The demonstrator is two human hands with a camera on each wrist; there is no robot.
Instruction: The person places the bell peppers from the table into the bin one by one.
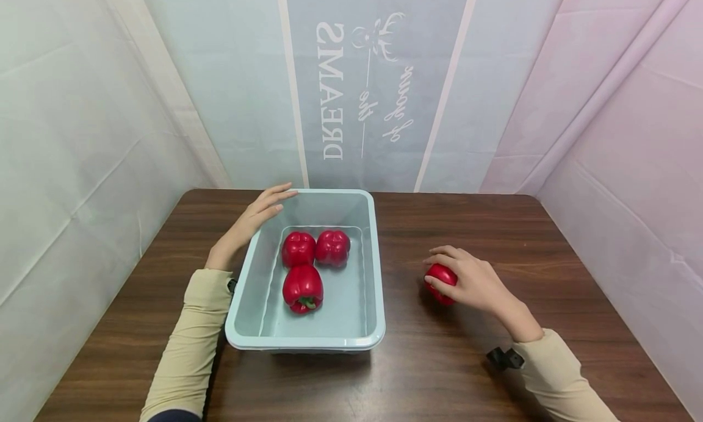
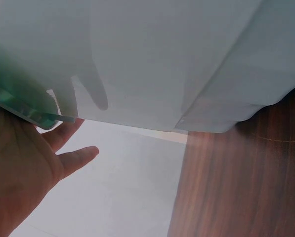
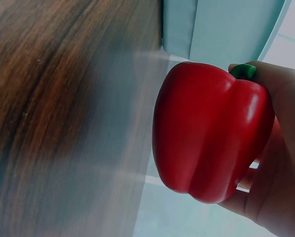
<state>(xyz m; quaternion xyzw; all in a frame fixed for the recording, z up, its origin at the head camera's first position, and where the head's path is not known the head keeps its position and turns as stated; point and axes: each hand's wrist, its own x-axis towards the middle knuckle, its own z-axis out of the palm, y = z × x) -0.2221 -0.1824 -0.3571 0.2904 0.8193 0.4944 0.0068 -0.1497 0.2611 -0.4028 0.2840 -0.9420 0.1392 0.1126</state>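
In the head view my right hand (image 1: pixel 467 278) grips a red bell pepper (image 1: pixel 441 282) over the right part of the table. The right wrist view shows this pepper (image 3: pixel 211 133) large, its green stem (image 3: pixel 243 71) close to the thumb. My left hand (image 1: pixel 255 218) lies against the upper left rim of a light blue plastic basin (image 1: pixel 379 275), fingers extended. Seen from the left wrist, the left hand (image 2: pixel 33 168) touches the rim from outside. Inside the basin are three red bell peppers: one at back left (image 1: pixel 299 249), one at back right (image 1: pixel 332 247), one in front (image 1: pixel 303 286) showing its stem.
A dark wooden table (image 1: pixel 439 373) carries the basin. Behind it hangs a grey-blue curtain (image 1: pixel 379 105) with white lettering, and pale cloth walls (image 1: pixel 82 135) stand on both sides. A small black device (image 1: pixel 505 358) sits at the right cuff.
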